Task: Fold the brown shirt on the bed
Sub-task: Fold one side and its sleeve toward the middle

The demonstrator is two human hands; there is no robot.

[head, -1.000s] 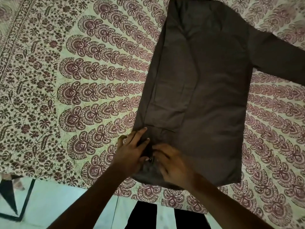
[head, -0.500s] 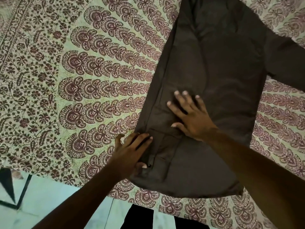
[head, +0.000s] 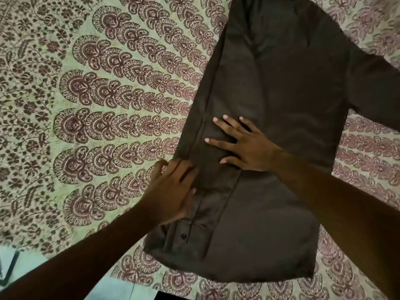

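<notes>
Since half a second ago the right hand (head: 246,146) has slid a little further up the cloth, while the left hand (head: 173,191) has crept up along the folded edge, uncovering the small button.

Under both hands spreads the bed (head: 108,105), covered in a pale sheet printed with maroon scalloped motifs and floral borders. On it lies the brown shirt (head: 281,83), flat, reaching from below the wrists to well beyond the fingertips. Its side nearest the left hand is folded inward, giving a long straight edge with a seam line running beside it. One sleeve (head: 374,98) still sticks out sideways, far beyond the right hand. The hem end, below the wrists, is slightly rumpled and rounded.

The right hand lies open, palm down, fingers spread on the folded panel. The left hand is also open and flat, pressing the shirt's folded edge just beside the right thumb. A dark button (head: 184,236) shows below the left hand, near the wrist.
</notes>
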